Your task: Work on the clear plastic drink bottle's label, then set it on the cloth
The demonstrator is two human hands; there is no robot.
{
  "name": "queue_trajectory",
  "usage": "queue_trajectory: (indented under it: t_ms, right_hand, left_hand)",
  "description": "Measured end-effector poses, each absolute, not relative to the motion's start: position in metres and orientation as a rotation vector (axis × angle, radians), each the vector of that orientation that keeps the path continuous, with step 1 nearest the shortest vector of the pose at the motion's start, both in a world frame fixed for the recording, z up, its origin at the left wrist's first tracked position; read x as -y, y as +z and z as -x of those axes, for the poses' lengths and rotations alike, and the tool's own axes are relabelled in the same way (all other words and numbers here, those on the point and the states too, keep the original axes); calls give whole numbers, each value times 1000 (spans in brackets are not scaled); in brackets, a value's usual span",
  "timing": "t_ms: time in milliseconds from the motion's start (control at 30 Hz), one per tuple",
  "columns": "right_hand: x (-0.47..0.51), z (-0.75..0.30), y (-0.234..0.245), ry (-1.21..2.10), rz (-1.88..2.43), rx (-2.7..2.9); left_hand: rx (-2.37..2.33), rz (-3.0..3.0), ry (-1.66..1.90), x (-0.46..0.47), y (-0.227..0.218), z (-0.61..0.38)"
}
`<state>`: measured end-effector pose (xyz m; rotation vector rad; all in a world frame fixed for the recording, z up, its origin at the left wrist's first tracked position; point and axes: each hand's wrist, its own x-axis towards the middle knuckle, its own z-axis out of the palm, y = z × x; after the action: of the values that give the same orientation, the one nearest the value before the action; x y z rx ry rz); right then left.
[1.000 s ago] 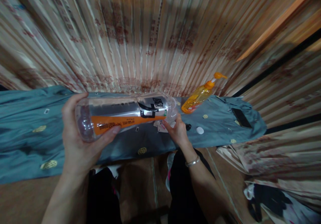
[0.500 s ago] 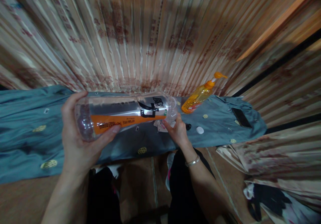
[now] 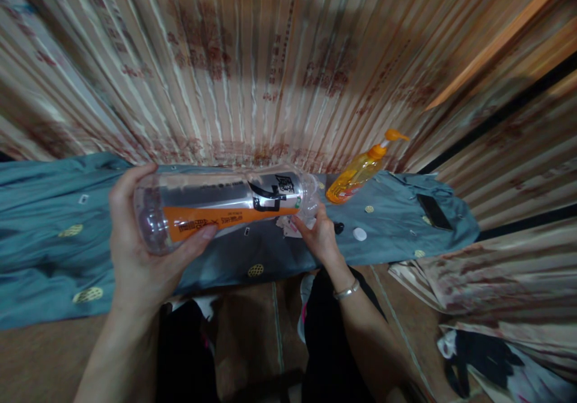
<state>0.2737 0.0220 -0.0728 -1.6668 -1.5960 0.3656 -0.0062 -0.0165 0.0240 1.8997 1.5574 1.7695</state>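
Observation:
A large clear plastic bottle [image 3: 229,201] with a black, silver and orange label lies sideways in the air above the cloth-covered surface. My left hand [image 3: 144,252] is wrapped round its base end, thumb along the label. At the neck end, my right hand [image 3: 321,231] grips the bottle with its fingers partly hidden behind it. Below the neck, a small pale crumpled piece [image 3: 288,227] rests on the cloth. A white round cap [image 3: 359,234] and a small black object [image 3: 338,228] lie right of my right hand.
A yellow-orange pump bottle [image 3: 354,177] stands behind, to the right. A dark phone [image 3: 433,212] lies near the right end of the teal cloth [image 3: 216,270]. Patterned curtains [image 3: 252,60] hang behind and at the right. Dark and white fabric [image 3: 496,361] lies on the floor, lower right.

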Motion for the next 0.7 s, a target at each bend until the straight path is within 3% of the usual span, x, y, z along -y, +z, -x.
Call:
queue_trajectory:
  t_ms: [700]
  right_hand:
    - [-22,-274,-74,336,1641,1611]
  left_hand:
    - [-1570,-1888,1770,18,26,7]
